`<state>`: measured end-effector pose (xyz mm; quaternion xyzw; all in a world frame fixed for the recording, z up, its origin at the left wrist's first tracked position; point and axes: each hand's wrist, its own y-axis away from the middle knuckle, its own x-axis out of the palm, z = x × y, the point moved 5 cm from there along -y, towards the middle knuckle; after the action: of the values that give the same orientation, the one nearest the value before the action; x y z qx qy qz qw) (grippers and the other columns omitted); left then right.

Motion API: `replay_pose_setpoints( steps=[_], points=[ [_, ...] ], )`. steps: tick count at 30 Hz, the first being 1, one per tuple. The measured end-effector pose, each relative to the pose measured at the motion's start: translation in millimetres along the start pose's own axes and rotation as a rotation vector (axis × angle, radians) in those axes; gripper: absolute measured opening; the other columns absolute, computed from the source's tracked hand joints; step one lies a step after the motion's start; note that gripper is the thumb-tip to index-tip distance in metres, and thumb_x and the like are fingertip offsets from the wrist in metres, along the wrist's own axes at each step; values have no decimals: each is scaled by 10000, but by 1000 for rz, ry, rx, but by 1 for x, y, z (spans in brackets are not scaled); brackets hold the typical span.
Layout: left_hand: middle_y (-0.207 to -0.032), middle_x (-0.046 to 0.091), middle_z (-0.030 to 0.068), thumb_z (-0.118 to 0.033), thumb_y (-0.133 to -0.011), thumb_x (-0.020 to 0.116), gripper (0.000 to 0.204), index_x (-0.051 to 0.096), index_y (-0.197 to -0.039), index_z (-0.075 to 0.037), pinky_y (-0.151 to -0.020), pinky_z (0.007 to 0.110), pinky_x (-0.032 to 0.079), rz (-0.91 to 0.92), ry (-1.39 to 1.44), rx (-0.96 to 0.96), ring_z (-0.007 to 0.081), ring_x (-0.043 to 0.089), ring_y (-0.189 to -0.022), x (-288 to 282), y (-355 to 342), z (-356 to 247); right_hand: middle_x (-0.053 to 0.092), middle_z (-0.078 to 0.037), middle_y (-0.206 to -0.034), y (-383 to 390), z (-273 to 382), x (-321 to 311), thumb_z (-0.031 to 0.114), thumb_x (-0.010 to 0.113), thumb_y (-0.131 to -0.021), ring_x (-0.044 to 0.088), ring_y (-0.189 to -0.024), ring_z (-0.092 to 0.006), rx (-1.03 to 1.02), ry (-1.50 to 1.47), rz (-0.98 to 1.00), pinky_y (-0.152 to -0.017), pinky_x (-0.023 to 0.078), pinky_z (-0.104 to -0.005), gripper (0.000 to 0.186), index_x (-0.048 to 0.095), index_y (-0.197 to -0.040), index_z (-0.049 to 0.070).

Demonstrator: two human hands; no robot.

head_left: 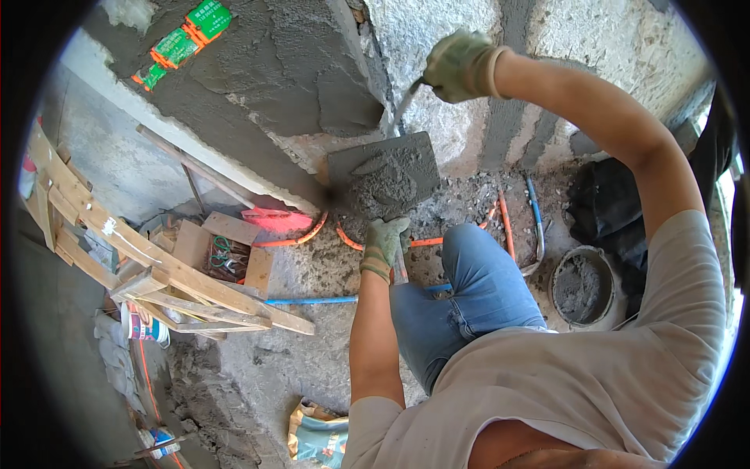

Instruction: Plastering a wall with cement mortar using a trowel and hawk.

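My gloved right hand (461,66) is closed round the dark handle of a metal tool, probably a trowel (408,100), held out at the wall corner (373,70) just above the board; its lower end is hard to make out. My gloved left hand (383,244) grips the handle beneath a square mortar board (410,156), which carries a heap of wet grey mortar (375,187). Partly plastered grey wall (305,86) rises left of the corner, with green and orange electrical boxes (180,47) set in it. Right of the corner, the rough pale wall (578,39) has grey vertical strips.
A curved wooden frame (160,258) and a cardboard box (191,246) stand at the left. Orange conduit (508,227) and blue pipes (305,300) run along the rubble-strewn floor. A mortar bucket (582,285) and dark sheeting (594,203) lie to the right. A bag (316,434) lies below.
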<state>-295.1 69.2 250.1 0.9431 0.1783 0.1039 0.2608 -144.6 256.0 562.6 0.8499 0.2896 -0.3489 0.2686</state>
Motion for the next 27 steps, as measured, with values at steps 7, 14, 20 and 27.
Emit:
replay_pose_setpoints(
  steps=[7,14,20,27],
  points=[
    [-639,635,54,-128,-854,757,101,695,-817,-57,-424,335,445,41,-11,1,176,576,-465,-5,-5,4,717,-77,-866,-40,-16,-68,206,666,-822,685,-785,-276,-32,94,-324,-636,548,-554,165,788,-911,140],
    [-694,661,56,-144,-822,784,131,706,-876,-53,-451,330,495,50,-39,39,177,610,-499,-9,-15,10,780,-84,-938,-44,-54,-130,320,668,-772,744,-915,-319,-93,296,-426,-788,577,-466,257,816,-926,178],
    [-673,655,56,-162,-810,799,153,715,-878,-53,-448,334,490,34,-31,17,186,601,-490,-12,-14,13,775,-95,-943,8,-103,-108,307,668,-796,736,-890,-330,148,66,-361,-754,560,-480,260,810,-948,152],
    [-638,648,62,-137,-840,766,121,702,-792,-45,-446,343,463,-57,119,101,195,596,-489,-13,18,10,706,-115,-753,63,86,84,493,440,-1058,698,-635,-238,-15,-631,-176,-652,596,-392,474,723,-1059,112]
  ],
)
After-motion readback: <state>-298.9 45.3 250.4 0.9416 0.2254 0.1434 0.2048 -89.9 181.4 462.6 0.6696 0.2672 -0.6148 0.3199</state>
